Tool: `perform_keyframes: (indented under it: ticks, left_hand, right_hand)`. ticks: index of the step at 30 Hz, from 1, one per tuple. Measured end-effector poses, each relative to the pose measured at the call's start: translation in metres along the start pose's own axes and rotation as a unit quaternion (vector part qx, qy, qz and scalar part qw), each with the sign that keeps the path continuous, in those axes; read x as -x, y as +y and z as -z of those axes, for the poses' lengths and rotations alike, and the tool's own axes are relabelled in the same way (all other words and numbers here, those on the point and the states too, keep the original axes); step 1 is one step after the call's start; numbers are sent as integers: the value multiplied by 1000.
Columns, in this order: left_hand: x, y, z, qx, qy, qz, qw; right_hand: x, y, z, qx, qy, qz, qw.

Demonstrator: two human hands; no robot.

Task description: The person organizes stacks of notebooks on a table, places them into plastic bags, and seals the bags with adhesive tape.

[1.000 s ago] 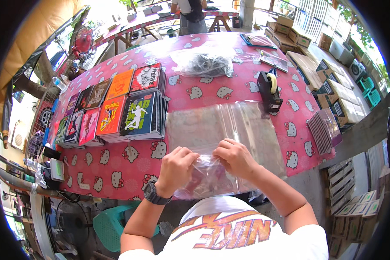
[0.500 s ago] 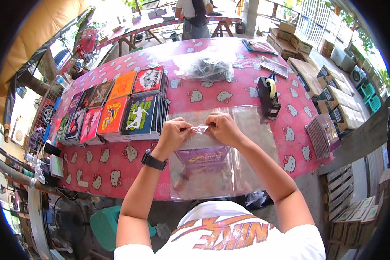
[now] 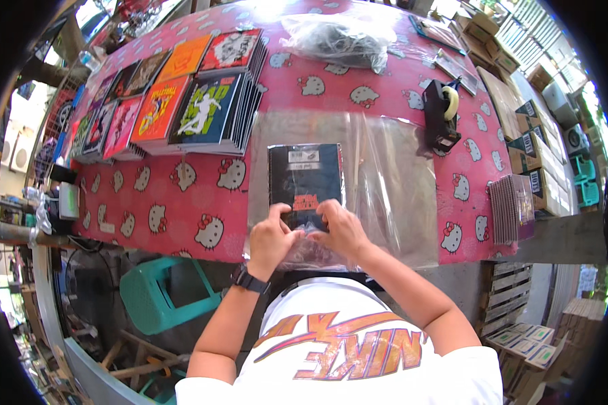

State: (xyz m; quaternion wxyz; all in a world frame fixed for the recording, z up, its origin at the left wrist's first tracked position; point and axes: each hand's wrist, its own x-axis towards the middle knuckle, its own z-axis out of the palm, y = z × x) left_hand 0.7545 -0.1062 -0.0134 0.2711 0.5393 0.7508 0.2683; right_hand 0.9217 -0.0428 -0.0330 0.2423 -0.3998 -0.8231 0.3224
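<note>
Pink tablecloth [image 3: 182, 202] w/ white cartoon-cat print covers the worktable; open-air shed setting, crates and cartons [image 3: 530, 145] stacked off to the right edge.

Obs., head view:

- Dark booklet [image 3: 305, 177] lies flat near table front edge, centre, long side running away from the person. Sits on/in a pile of clear plastic sleeves [image 3: 392, 175] spread approx. centre-right; can't tell whether it is inside a sleeve or just on top.
- Left hand [image 3: 271, 237]: fingers curled, thumb and fingertips pinched at the booklet's near edge, lower-left corner. Black watch [image 3: 250, 279] on that wrist.
- Right hand [image 3: 341, 229]: likewise curled, pinching at near edge, lower-right corner. Both hands close together, nearly touching. Whether grip is on booklet itself or on the sleeve film, can't tell; crinkled film bunches under both palms at table edge.
- Stacks of colourful booklets [image 3: 189, 101] in rows, upper left of dark one, just beside the sleeves' left edge. Covers red, orange, green, black.
- Black tape dispenser [image 3: 441, 111] stands upright to the right, touching the sleeve pile's far-right corner.
- Clear bag w/ dark contents [image 3: 338, 37] at far side of table, well apart from hands.
- Small stack of striped items [image 3: 510, 206] at right table edge.
- Teal plastic chair [image 3: 165, 293] below table, left of person.

Person wears white shirt w/ orange print.
</note>
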Motion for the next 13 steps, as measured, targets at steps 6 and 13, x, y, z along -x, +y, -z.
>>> perform_keyframes:
  ticks: [6,13]
  left_hand:
    - [-13,-39,-20,-15,173,-17,985]
    - [-15,-52,-48,244,107,122,956]
  right_hand:
    - [-45,-4,13,98,-150,-84,980]
    - [-56,15,31,73,-139,-115,981]
